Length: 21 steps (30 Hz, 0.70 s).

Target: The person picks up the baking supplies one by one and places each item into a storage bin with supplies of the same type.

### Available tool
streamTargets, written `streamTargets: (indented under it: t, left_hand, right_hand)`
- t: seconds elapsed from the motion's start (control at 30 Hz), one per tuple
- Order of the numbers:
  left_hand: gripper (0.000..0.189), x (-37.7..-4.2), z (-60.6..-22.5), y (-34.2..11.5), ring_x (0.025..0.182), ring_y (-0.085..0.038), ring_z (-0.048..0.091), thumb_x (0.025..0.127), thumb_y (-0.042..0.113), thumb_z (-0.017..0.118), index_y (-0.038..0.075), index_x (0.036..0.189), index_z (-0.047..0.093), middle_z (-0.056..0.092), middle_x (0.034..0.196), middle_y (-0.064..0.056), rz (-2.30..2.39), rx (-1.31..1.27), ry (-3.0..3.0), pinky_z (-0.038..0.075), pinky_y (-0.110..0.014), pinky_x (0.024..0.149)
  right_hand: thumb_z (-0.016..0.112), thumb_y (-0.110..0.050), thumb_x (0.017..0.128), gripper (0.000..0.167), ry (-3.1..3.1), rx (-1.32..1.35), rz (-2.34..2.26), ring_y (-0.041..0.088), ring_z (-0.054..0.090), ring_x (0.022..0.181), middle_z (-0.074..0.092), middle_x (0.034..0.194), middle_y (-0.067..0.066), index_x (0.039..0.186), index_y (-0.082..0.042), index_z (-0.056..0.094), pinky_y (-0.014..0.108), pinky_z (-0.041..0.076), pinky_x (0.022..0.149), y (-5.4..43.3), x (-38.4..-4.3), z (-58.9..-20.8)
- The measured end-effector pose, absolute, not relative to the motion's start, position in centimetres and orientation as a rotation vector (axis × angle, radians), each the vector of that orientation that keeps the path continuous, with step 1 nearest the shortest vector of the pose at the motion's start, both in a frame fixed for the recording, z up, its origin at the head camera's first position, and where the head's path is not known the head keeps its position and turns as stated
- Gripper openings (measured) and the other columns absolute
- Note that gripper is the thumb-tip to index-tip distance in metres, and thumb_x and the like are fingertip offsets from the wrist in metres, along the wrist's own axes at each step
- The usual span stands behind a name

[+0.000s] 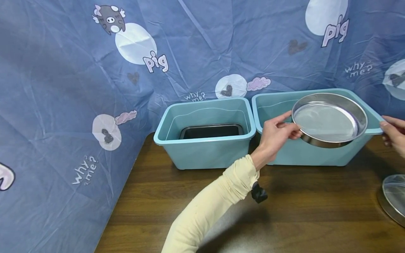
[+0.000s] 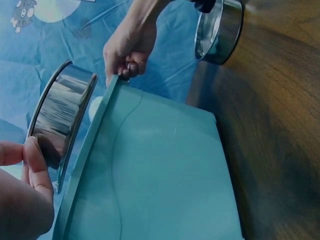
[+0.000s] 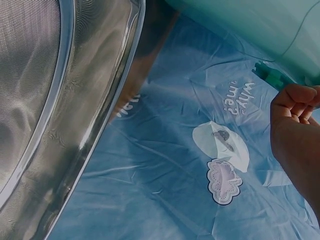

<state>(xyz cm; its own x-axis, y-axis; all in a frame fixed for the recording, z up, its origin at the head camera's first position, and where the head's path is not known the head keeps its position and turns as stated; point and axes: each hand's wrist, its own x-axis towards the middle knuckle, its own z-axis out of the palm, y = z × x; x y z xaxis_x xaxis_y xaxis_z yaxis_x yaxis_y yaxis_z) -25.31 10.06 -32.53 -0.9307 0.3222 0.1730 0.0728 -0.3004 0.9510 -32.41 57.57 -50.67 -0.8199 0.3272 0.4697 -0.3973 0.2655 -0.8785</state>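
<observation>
Out over the front rim of the right-hand teal bin [image 1: 316,154], a round metal sieve [image 1: 329,121] with a fine mesh bottom is held up, slightly tilted. My left hand [image 1: 275,135] pinches its left edge between thumb and fingers; the left wrist view shows the thumb on the sieve's shiny side wall [image 2: 65,110]. At the bin's right end, my right hand [image 1: 393,133] grips the rim, fingers curled over it, as the left wrist view also shows. Below that hand, a second metal sieve [image 1: 395,196] lies on the table, partly cut off by the frame.
A second teal bin [image 1: 205,154] stands to the left, with a dark rectangular tray [image 1: 212,131] inside. Both bins sit at the back of the brown wooden table [image 1: 300,211], against a blue patterned cloth [image 1: 196,45]. A small green piece [image 3: 272,77] shows near the right hand.
</observation>
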Motion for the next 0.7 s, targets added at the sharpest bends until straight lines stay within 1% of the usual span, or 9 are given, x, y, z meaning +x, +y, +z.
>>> streamTargets:
  t: [0.17,0.33,0.4,0.53,0.7]
  left_hand:
    - [0.048,-25.4,-32.4,10.3,0.060,-0.009,0.065,0.091,-0.011,0.067,-0.002,0.138,0.063,0.071,0.072,-0.013,2.383,0.469,1.759,0.060,-0.026,0.067]
    - [0.049,-25.6,-32.1,10.7,0.059,-0.009,0.064,0.089,-0.013,0.067,-0.003,0.137,0.063,0.070,0.069,-0.012,2.423,0.440,1.747,0.058,-0.023,0.064]
    - [0.050,-25.6,-32.0,10.8,0.058,-0.009,0.064,0.089,-0.012,0.067,-0.002,0.138,0.063,0.070,0.070,-0.012,2.427,0.415,1.761,0.058,-0.022,0.066]
    - [0.052,-25.7,-31.9,10.9,0.058,-0.010,0.064,0.089,-0.011,0.068,-0.001,0.140,0.062,0.073,0.075,-0.019,2.439,0.369,1.779,0.059,-0.022,0.070]
    - [0.053,-25.8,-31.8,11.1,0.058,-0.008,0.065,0.089,-0.011,0.067,-0.002,0.141,0.060,0.073,0.080,-0.023,2.462,0.356,1.774,0.059,-0.021,0.072]
  right_hand:
    - [0.060,-0.012,0.105,0.034,-1.964,0.063,1.609,0.000,0.054,0.043,0.060,0.061,-0.009,0.135,-0.025,0.068,0.016,0.042,0.035,57.4,-32.2,-50.5]
    - [0.060,-0.010,0.105,0.033,-1.928,0.095,1.672,0.001,0.054,0.043,0.060,0.060,-0.007,0.134,-0.022,0.070,0.017,0.042,0.034,57.8,-32.3,-50.6]
    - [0.060,-0.010,0.105,0.033,-1.936,0.106,1.658,0.001,0.055,0.043,0.060,0.060,-0.007,0.135,-0.022,0.069,0.017,0.042,0.034,57.8,-32.2,-50.6]
    - [0.060,-0.010,0.105,0.033,-1.950,0.107,1.650,0.002,0.054,0.042,0.060,0.060,-0.006,0.135,-0.021,0.069,0.017,0.041,0.034,57.6,-32.0,-50.4]
    - [0.061,-0.010,0.104,0.033,-1.939,0.099,1.689,0.003,0.054,0.043,0.061,0.061,-0.005,0.136,-0.019,0.069,0.018,0.042,0.034,57.1,-31.5,-50.0]
